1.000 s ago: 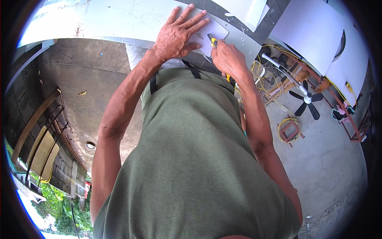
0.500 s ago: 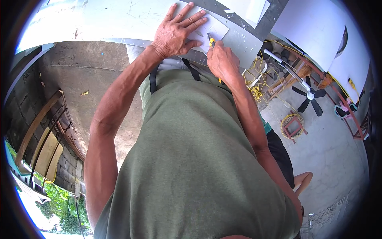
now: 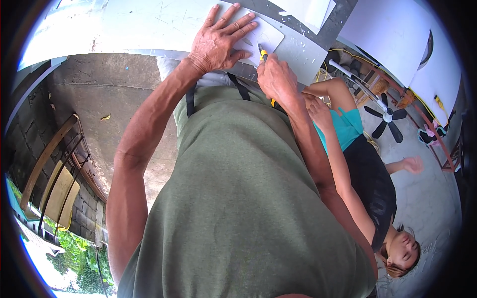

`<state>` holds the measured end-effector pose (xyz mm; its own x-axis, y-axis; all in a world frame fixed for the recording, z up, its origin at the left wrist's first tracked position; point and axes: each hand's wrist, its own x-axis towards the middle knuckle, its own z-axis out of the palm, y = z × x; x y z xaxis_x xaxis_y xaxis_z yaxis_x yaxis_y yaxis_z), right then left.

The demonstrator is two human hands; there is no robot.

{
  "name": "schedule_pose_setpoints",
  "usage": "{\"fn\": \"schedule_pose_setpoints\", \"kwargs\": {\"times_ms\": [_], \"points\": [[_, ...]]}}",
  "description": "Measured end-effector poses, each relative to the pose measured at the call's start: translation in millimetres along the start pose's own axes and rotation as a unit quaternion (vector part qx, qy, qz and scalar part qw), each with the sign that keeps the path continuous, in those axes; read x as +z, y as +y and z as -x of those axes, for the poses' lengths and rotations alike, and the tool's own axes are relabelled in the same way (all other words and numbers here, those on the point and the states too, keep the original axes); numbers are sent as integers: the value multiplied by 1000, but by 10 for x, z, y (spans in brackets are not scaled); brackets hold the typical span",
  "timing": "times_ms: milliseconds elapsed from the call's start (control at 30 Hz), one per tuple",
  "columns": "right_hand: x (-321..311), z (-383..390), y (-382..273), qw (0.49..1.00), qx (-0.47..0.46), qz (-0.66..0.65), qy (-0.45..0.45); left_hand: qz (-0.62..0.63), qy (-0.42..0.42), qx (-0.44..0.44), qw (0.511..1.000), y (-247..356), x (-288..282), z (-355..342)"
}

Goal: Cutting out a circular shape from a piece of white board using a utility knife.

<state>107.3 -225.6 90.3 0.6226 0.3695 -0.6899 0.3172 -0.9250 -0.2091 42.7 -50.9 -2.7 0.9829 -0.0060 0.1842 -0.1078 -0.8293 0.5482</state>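
Note:
My left hand [image 3: 216,45] lies flat with its fingers spread, pressing on a small white sheet [image 3: 273,35]. The sheet rests on a grey board [image 3: 307,55] on the work surface. Just to the right, my right hand [image 3: 278,78] is closed around a yellow and black utility knife [image 3: 264,54]. The knife's blade end points away from me and meets the sheet near its near edge, right of my left thumb. Faint curved marks show on the sheet. My right fingers cover most of the handle.
Close beside my right arm is another person [image 3: 370,171] in a black top and teal shorts. Beyond them stand a black-bladed fan [image 3: 387,117] and large white panels [image 3: 392,39]. A second yellow-handled tool [image 3: 439,103] lies on a panel. A wooden frame [image 3: 47,164] stands left.
The other person has come much further into view on the right, hiding the yellow cord on the floor. My right hand and the knife have shifted slightly toward me; my left hand stays put.

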Motion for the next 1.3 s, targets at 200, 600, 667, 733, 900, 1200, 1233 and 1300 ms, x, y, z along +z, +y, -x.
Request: {"fn": "schedule_pose_setpoints", "kwargs": {"times_ms": [200, 600, 667, 733, 900, 1200, 1233, 1300], "points": [[56, 7, 37, 1000, 20, -20, -4, -2, -5, 1, 1000, -8, 16, -6], [-12, -4, 29, 998, 29, -52, -33, 12, 11, 5, 1000, -4, 32, 3], [-18, 39, -5, 999, -22, 43, -4, -26, -30, -11, 999, -22, 38, 28], [100, 36, 78, 996, -48, 71, 28, -28, -27, -7, 999, -38, 46, 20], [-161, -11, 198, 990, 14, -111, -85, -34, -29, -8, 999, 4, 61, 20], [-312, -16, 338, 981, -22, -157, -115, -27, -9, -42, 999, 103, 78, 50], [-310, -40, 370, 980, -35, -160, -116, 58, 23, -68, 996, 104, 80, 57], [-291, -70, 404, 974, -53, -196, -96, 139, 57, -91, 985, 96, 62, 51]]}}
